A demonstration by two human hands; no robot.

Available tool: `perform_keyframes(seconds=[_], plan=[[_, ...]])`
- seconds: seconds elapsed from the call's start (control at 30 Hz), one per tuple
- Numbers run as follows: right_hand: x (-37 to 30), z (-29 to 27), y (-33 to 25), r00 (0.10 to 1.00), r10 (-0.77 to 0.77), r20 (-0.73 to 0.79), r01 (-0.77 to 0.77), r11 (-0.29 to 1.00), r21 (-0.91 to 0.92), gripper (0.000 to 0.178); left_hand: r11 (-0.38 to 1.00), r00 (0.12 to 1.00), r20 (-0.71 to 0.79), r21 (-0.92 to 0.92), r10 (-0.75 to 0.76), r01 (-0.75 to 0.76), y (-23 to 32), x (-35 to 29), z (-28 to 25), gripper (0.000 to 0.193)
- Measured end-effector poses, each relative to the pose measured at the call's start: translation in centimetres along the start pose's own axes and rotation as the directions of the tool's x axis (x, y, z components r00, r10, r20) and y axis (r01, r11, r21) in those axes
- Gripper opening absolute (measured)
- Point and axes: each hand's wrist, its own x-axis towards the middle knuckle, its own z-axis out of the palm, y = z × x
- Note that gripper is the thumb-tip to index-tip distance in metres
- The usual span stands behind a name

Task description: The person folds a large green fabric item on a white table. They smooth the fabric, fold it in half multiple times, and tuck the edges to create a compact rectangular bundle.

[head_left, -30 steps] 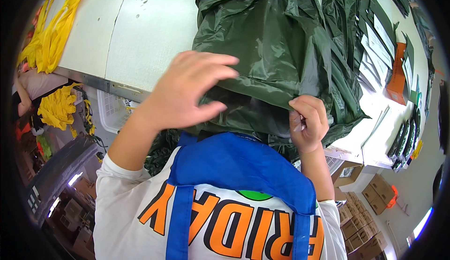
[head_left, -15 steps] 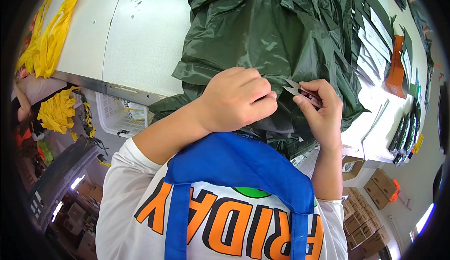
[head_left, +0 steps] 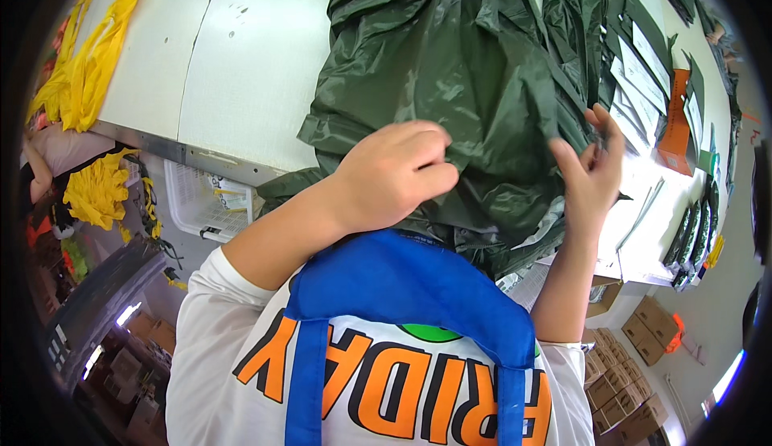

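A large piece of shiny dark green fabric [head_left: 434, 68], creased and folded, spreads over the white table and hangs over its near edge. My left hand [head_left: 398, 174] is closed in a fist over the near part of the fabric, and what its fingers hold is hidden. To its right, my right hand [head_left: 593, 164] is lifted at the right edge of the fabric. Its thumb and forefinger are spread apart while the other fingers curl inward. A small dark part of the thread snips [head_left: 598, 147] shows among those curled fingers.
Yellow fabric strips [head_left: 100, 60] lie at the table's far left, near another person's arm [head_left: 39, 176]. A white plastic basket [head_left: 201, 197] stands below the table edge. White papers [head_left: 639, 84] and an orange box [head_left: 675, 124] are at right, with stacked cartons [head_left: 623, 382] beyond.
My right hand has moved right, away from my left, and its thumb and forefinger have spread; the snips' blades no longer show. My left fist has shifted slightly left.
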Motion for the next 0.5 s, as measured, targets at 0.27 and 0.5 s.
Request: perform_keyframes(seconds=[0.27, 0.5], plan=[[-1.8, 1.3, 2.0, 0.996, -0.018, -0.083, 0.035, 0.977, 0.212, 0.028, 1.0, 1.0, 0.005, 0.002, 0.006, -0.006, -0.2, -0.9, -0.9, 0.013], [0.8, 0.5, 2.8, 0.968, 0.178, 0.179, -0.21, 0.96, 0.183, 0.033, 0.989, 0.988, 0.13, -0.107, -0.088, 0.102, 0.0, -1.2, -1.6, 0.019]])
